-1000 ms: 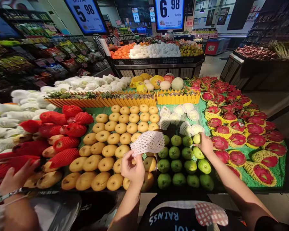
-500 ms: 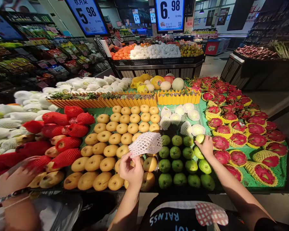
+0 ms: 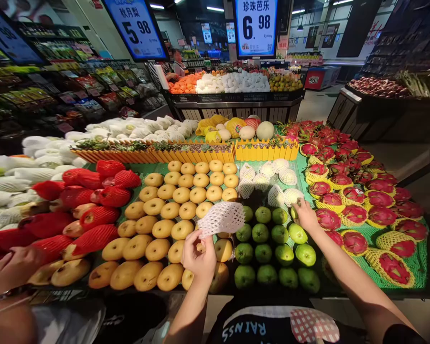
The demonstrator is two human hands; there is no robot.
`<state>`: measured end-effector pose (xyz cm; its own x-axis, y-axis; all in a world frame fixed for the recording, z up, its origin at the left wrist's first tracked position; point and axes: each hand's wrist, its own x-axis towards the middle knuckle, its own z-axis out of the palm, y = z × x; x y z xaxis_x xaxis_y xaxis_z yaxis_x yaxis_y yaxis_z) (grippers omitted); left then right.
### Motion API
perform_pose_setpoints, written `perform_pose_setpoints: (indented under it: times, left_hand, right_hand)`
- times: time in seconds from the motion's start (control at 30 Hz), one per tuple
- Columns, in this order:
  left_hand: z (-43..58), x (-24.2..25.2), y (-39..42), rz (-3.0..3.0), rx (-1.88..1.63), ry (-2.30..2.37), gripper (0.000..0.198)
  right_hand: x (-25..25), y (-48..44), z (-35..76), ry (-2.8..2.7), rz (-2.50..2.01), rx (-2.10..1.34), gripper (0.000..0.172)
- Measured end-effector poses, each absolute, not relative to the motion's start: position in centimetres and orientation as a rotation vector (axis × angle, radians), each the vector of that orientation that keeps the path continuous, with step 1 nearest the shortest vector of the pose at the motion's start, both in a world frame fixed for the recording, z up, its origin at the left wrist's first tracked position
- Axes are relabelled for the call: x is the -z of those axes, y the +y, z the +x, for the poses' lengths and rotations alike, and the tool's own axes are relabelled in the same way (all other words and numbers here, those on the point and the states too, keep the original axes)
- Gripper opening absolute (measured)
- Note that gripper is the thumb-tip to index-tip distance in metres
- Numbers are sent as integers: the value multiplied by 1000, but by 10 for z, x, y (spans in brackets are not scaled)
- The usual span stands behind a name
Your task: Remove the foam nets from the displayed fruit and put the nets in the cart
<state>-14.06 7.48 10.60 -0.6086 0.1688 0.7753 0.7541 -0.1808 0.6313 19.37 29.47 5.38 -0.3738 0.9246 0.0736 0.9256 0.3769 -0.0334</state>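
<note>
Your right hand [image 3: 306, 215] grips the smooth, round green fruit [image 3: 293, 213] at its rows' rear right, hiding more than a moment ago, suggesting a closer grasp. Your left hand [image 3: 200, 255] pinches the white foam-net sleeve [image 3: 222, 218], seemingly empty, above round tan pears [image 3: 163, 229]. Yellow picket-fence planters [image 3: 267, 151] hold small green plants [image 3: 102, 145].

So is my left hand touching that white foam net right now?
Touching. The head view shows the left hand pinching the near-left end of the white foam net, with no gap between them.
</note>
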Motion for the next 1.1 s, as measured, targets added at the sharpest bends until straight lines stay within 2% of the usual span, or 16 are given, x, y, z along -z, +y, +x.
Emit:
perform_pose_setpoints:
  times: [0.27, 0.43, 0.53, 0.77, 0.97, 1.1]
  left_hand:
    - [-139, -106, 80, -1078, 1945, -1713, 14]
    - [-138, -103, 80, -1078, 1965, -1743, 15]
    - [-138, -102, 81, -1073, 1980, -1737, 15]
    - [-141, -104, 79, -1117, 1925, -1706, 13]
    - [-143, -100, 75, -1105, 1933, -1675, 14]
    - [-147, -99, 71, -1087, 1890, -1687, 16]
  right_hand:
    - [-61, 300, 196, -2642, -1593, -57, 69]
    - [-58, 299, 199, -2650, -1525, -111, 50]
    - [-50, 292, 198, -2577, -1564, -114, 49]
    - [-42, 282, 198, -1987, -1868, -258, 59]
    - [-57, 296, 180, -2060, -2143, -342, 69]
    - [-59, 310, 166, -2024, -2192, -330, 85]
